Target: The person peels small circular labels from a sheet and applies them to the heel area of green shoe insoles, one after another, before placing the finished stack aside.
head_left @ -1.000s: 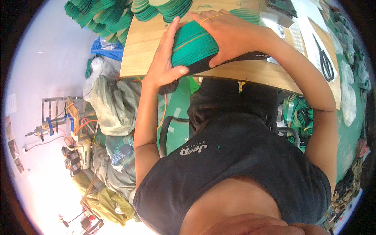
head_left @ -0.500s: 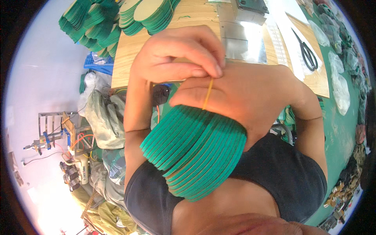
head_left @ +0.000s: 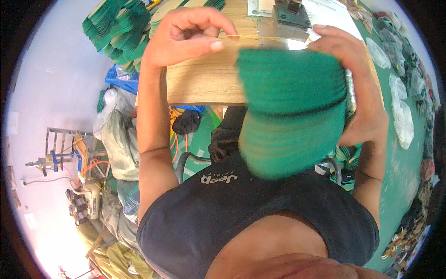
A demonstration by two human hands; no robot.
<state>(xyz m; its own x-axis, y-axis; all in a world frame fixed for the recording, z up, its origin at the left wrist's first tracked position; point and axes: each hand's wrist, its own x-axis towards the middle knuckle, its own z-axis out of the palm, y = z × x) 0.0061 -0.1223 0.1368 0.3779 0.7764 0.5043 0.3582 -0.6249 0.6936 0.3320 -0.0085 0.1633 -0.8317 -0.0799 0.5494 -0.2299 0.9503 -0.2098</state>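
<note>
A thick stack of green insole-like pads (head_left: 295, 111), blurred by motion, is gripped along its right side by my right hand (head_left: 364, 88). From the stack's far end a thin yellow rubber band (head_left: 260, 37) runs leftward, pulled taut. My left hand (head_left: 188, 39) pinches the band's left end between thumb and forefinger, apart from the stack. The stack hangs in the air over the near table edge and my lap. Where the band meets my right hand, I cannot make out how it is held.
Bundles of green pads (head_left: 118, 28) stand at the back left of the wooden table (head_left: 200, 86). A black metal block (head_left: 291, 18) sits at the back. On the left are a blue crate (head_left: 121, 79) and draped cloth (head_left: 118, 144); clear plastic bags (head_left: 402, 123) lie on the right.
My hands have drawn apart, the left to the upper left, the right to the right with the stack. The yellow band has stretched between them. The stack has turned and risen.
</note>
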